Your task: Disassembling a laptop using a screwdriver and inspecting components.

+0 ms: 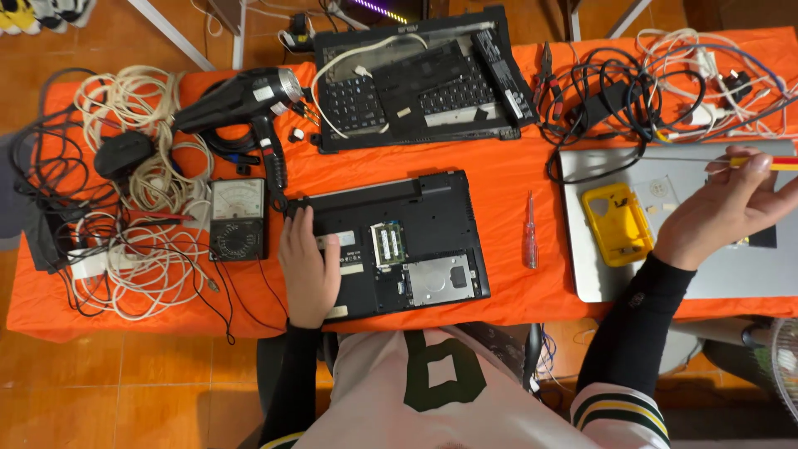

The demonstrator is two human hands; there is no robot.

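Orange cloth (507, 166) is covering the whole table, and a black laptop base (391, 241) is lying bottom-up at its centre, its cover off so that green memory sticks (386, 244) and a bare silver drive bay (439, 278) are showing. The person's left hand (309, 266) is resting flat on the left end of this base, fingers spread out straight and pointing towards 12 o'clock, gripping nothing. The right hand (727, 208) is hovering out at 3 o'clock above a silver laptop lid (598, 274), fingers loosely curled, and is pinching a thin yellow and red tool (765, 163) between thumb and fingertips; its far end is running out of view.

A yellow phone case (615, 224) is lying on the silver lid just left of that hand. Between the two laptops, a red-handled screwdriver (529, 241) is lying on the cloth, pointing to 12 o'clock. At 12 o'clock from the base, a second black laptop (420, 79) is sitting opened up, with its loose keyboard tilted and a white cable looping across it. At 10 o'clock a black hair dryer (241, 100) is lying on its side, and an analogue multimeter (237, 218) is sitting just left of the base. White and black cables (141, 241) are heaping up at 9 o'clock, and more tangled leads (665, 83) are piling at 2 o'clock.
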